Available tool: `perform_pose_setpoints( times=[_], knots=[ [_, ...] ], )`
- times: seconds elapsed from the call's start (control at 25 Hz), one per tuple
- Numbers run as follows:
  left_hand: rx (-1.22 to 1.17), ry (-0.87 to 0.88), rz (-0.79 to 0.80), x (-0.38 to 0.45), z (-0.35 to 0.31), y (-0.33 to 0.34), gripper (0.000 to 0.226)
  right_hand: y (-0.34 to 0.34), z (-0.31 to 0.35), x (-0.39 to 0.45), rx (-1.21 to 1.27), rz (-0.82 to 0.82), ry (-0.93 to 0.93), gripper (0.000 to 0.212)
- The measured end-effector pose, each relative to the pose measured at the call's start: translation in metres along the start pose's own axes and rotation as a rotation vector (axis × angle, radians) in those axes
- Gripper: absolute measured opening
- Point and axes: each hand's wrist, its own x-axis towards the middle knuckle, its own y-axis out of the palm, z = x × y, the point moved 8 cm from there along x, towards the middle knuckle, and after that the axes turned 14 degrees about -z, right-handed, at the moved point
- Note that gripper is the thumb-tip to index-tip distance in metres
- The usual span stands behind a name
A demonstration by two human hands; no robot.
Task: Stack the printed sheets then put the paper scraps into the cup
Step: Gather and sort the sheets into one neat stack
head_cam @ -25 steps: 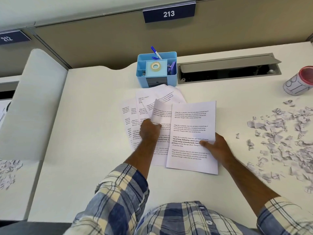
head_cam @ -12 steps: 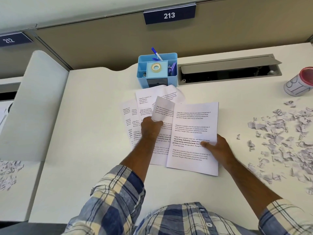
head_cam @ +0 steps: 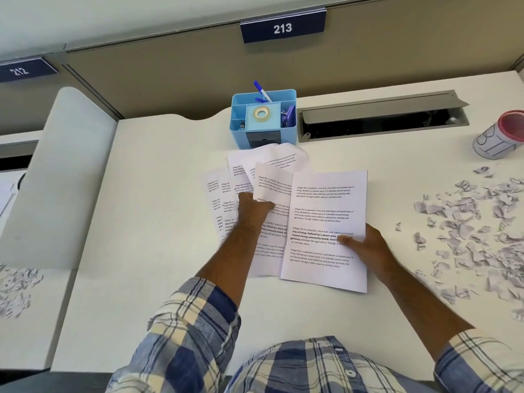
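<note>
Left hand (head_cam: 253,207) pinching one printed sheet (head_cam: 272,184) by its lower edge, raised and curling above the fanned printed sheets (head_cam: 226,199) lying mid-desk, just near of the blue desk organiser (head_cam: 263,131). Right hand (head_cam: 365,246) gripping the right edge of a flatter printed page (head_cam: 326,217) — thumb on top, fingers hidden beneath. Paper scraps (head_cam: 467,222) scattered across the white desk (head_cam: 156,222) at right, well apart from the sheets. Red-rimmed paper cup (head_cam: 502,137) tilted at the far right — beyond the scraps.
</note>
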Motion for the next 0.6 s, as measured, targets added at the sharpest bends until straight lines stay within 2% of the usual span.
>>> perform_pose_setpoints(
  times=[0.16, 0.28, 0.36, 0.52, 0.6],
  knots=[
    [-0.018, 0.027, 0.012, 0.004, 0.008, -0.015, 0.047, -0.006, 0.001, -0.01, 0.087, 0.057, -0.006, 0.055],
    [-0.026, 0.049, 0.003, 0.006, 0.018, -0.033, 0.044, -0.013, 0.001, -0.015, 0.138, 0.062, -0.023, 0.081],
    [-0.048, 0.038, -0.002, 0.005, 0.028, -0.045, 0.043, -0.019, 0.008, -0.019, 0.147, 0.065, -0.048, 0.087],
    [-0.139, 0.047, -0.018, -0.003, 0.038, -0.078, 0.037, -0.032, 0.02, -0.027, 0.134, 0.06, -0.102, 0.082],
    [-0.176, 0.062, -0.017, -0.009, 0.04, -0.097, 0.035, -0.038, 0.028, -0.032, 0.14, 0.056, -0.107, 0.067]
  ],
)
